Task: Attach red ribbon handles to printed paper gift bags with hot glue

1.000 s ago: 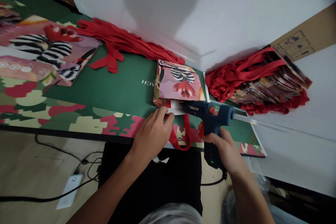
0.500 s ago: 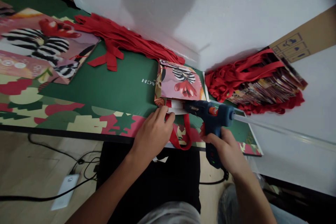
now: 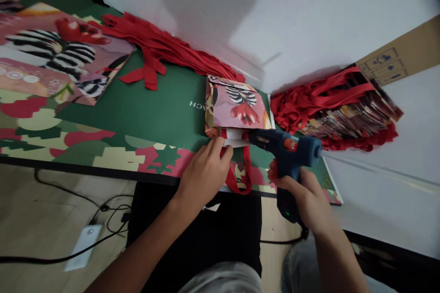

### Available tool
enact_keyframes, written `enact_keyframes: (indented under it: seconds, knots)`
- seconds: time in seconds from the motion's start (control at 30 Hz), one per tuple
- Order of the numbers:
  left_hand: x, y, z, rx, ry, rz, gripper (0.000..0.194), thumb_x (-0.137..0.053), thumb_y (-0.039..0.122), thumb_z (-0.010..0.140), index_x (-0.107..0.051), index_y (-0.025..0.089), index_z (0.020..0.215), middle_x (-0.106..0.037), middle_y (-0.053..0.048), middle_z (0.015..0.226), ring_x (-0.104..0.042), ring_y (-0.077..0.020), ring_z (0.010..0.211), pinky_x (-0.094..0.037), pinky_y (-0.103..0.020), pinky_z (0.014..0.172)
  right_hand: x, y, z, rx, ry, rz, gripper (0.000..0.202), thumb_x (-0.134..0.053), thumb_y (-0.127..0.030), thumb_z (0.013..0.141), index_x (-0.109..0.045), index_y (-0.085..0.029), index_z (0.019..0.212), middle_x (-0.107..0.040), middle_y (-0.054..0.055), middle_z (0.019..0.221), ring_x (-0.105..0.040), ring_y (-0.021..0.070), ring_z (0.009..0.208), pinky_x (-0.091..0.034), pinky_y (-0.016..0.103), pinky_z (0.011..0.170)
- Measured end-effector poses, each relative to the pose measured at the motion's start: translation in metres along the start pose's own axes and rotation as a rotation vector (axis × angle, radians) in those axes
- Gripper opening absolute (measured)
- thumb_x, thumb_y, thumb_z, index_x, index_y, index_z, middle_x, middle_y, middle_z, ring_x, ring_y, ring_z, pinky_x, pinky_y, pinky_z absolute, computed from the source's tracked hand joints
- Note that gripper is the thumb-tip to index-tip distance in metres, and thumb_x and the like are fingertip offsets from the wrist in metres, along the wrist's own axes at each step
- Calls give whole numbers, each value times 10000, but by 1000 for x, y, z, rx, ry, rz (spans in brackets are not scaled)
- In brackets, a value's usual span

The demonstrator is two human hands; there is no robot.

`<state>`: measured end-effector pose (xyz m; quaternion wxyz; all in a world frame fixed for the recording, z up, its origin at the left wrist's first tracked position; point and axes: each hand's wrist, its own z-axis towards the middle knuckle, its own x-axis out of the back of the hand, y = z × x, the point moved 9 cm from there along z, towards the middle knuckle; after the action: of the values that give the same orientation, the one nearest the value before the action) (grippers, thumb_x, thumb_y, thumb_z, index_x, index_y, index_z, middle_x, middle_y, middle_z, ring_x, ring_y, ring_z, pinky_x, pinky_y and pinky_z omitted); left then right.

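A small printed paper bag (image 3: 237,105) lies flat on the green board, striped bow and red flower face up. At its near edge my left hand (image 3: 208,165) is closed, thumb and fingers pinching the white flap by the opening. A red ribbon handle (image 3: 248,171) loops from that edge toward me. Wrapped round the grip of a dark blue hot glue gun (image 3: 287,151) is my right hand (image 3: 311,197). The gun's nozzle end points left, near the bag's opening; a long clear glue stick (image 3: 378,167) sticks out of its back. The nozzle tip is hard to make out.
A bundle of red ribbons (image 3: 178,50) lies along the white wall. To the right, several stacked bags with red handles (image 3: 337,100) lean there. Larger printed bags (image 3: 58,55) lie left. Cables and a white power bank-like box (image 3: 83,247) are on the floor.
The glue gun in my right hand has shifted slightly right, away from my left fingers. My left hand still pinches the bag's edge. The whole view has shifted slightly.
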<state>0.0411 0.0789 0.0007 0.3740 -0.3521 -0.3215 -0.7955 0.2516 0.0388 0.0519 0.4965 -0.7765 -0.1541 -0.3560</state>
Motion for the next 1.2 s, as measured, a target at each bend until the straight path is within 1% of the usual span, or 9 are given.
enact_keyframes:
  seconds: [0.1,0.27,0.4,0.5,0.63,0.73,0.87,1.03,1.2]
  knots:
    - [1,1,1,-6,0,29,207,-649,114,983,-705,128,1182,-637,-128,1107,-680,-261,900,-597,-383,749,11,13,-7,-108,85,91,358,-781,-466,672,-784,-202,914,-703,16,793,-621,230,731,-443,285,575]
    - [2,1,1,-7,5,9,194,-659,114,978,-707,127,1165,-634,-127,1117,-679,-265,900,-596,-387,746,6,20,-4,-125,10,85,408,-775,-478,683,-784,-203,984,-737,38,881,-644,248,783,-480,305,638]
    - [1,1,1,-7,6,9,188,-677,110,966,-709,135,1150,-640,-122,1118,-676,-262,890,-593,-381,742,1,12,5,-81,15,5,300,-731,-471,674,-731,-213,828,-692,28,806,-625,240,777,-455,301,641]
    - [0,2,0,-15,6,6,207,-677,104,963,-710,128,1166,-640,-128,1126,-679,-261,896,-595,-382,745,-9,5,9,-55,-42,-14,245,-686,-455,679,-700,-220,748,-634,10,714,-592,218,700,-428,298,601]
    - [0,2,0,-15,1,3,230,-679,98,958,-710,123,1185,-644,-135,1147,-681,-264,905,-604,-386,748,-9,5,10,-61,-39,-25,280,-683,-450,688,-748,-213,821,-681,22,792,-616,231,760,-448,303,637]
    - [1,2,1,-15,3,4,241,-681,95,954,-713,122,1191,-649,-134,1154,-687,-267,914,-611,-389,750,0,15,6,-108,34,-4,307,-727,-468,671,-745,-217,847,-690,24,832,-616,248,823,-447,304,658]
    - [1,2,1,-14,3,-2,240,-667,92,960,-713,124,1194,-651,-134,1144,-695,-275,935,-617,-394,758,2,25,0,-145,31,55,389,-750,-484,685,-772,-217,967,-699,26,848,-620,263,848,-460,321,696]
    - [-1,2,0,-11,-4,1,248,-646,70,961,-714,121,1195,-656,-143,1166,-703,-281,971,-617,-389,778,3,23,6,-93,79,-15,291,-731,-496,664,-709,-226,769,-673,34,901,-610,263,906,-455,322,728]
    - [-1,2,0,-11,-18,14,255,-645,85,967,-714,130,1208,-657,-143,1197,-700,-275,958,-618,-389,777,2,29,10,-159,106,2,292,-747,-493,644,-676,-236,764,-659,25,873,-610,257,857,-448,319,681]
